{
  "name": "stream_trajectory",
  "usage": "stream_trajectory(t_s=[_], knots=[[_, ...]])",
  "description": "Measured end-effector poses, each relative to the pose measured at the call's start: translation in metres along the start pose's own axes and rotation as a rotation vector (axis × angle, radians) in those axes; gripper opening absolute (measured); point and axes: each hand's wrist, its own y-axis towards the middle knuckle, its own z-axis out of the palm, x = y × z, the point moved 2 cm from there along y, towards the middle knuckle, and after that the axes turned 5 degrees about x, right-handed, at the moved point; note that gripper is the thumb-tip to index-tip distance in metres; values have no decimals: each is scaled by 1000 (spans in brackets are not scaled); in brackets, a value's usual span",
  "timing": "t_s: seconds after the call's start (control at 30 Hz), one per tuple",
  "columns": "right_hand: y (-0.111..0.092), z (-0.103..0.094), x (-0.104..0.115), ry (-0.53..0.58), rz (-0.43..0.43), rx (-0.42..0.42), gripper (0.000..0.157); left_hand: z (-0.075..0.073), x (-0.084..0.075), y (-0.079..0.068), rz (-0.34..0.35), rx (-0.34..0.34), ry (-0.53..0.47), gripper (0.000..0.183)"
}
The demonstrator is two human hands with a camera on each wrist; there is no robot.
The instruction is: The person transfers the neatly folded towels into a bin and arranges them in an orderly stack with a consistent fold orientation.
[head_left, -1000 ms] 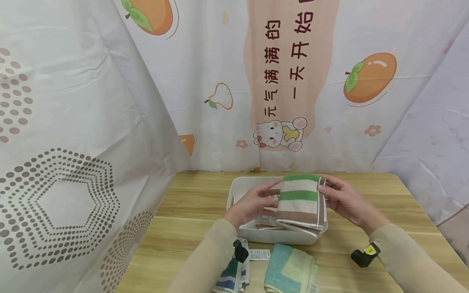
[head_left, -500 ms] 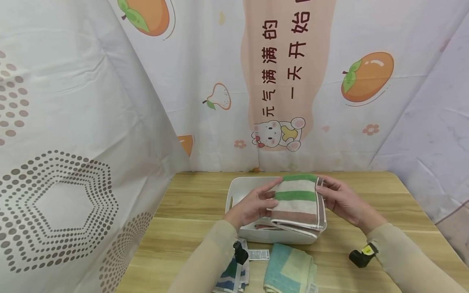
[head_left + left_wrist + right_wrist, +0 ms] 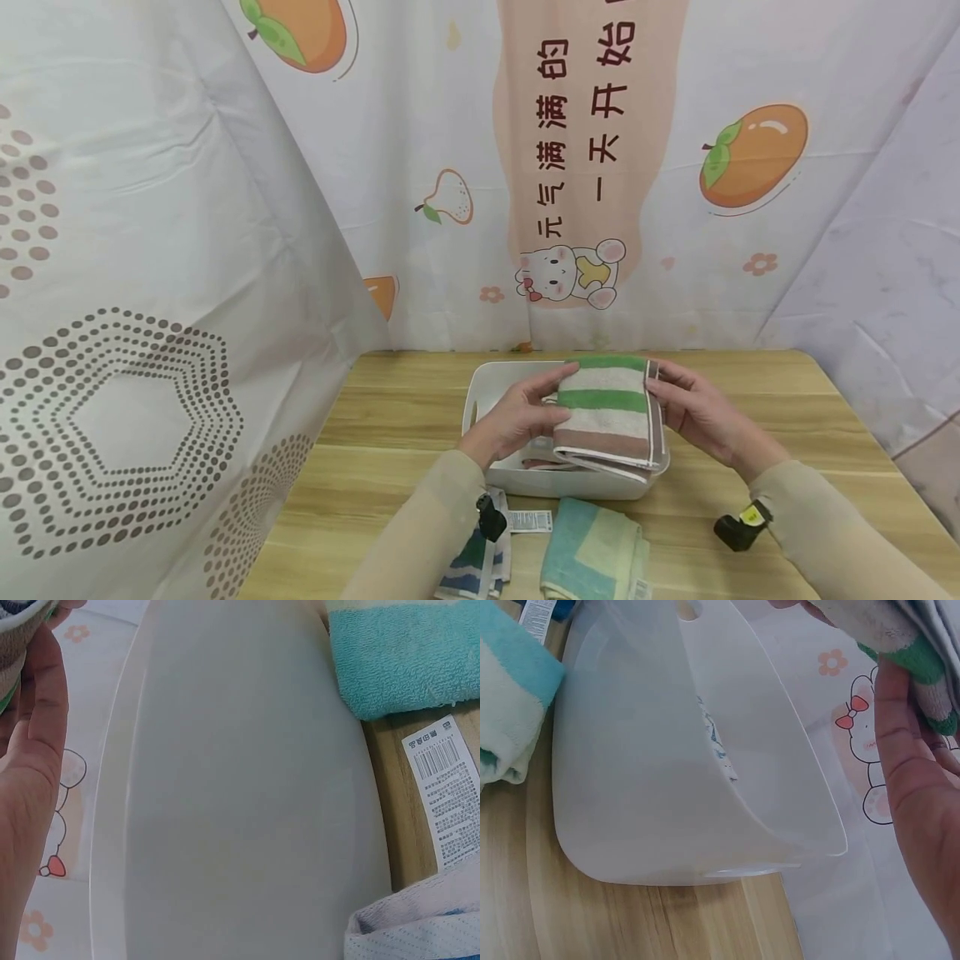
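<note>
Both hands hold a folded striped towel (image 3: 603, 408), green, white and brown with a white-edged border, over the white plastic bin (image 3: 570, 484). My left hand (image 3: 517, 421) pinches its left side, fingers behind and thumb near the front face. On the opposite side my right hand (image 3: 697, 412) grips the brown border, thumb in front. In the left wrist view part of the towel (image 3: 16, 649) shows at the top left corner, by the left hand (image 3: 37, 757). The right wrist view shows the right hand (image 3: 915, 772) under the towel's green edge (image 3: 919, 660). Some fingers are hidden behind the towel.
Inside the bin lies patterned cloth (image 3: 716, 742). In front of it on the wooden table (image 3: 390, 417) are a teal-and-yellow folded towel (image 3: 592, 550) and a blue-green-white towel (image 3: 472, 567) with a paper label (image 3: 531, 522). A printed curtain (image 3: 450, 275) hangs behind the table.
The striped towel has shifted slightly left and its lower layers sit closer together. Both hands keep their hold, almost in place. The head view has moved a little.
</note>
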Motion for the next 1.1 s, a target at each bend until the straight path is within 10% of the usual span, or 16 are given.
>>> stream_trajectory(t_s=[0.63,1.1], knots=[[-2,6,-10,-19,33,-31,77,-4,-9,-1,72,-149,52,66],[0,14,-9,-249,51,-118,89,-8,-12,-3,49,-168,81,66]])
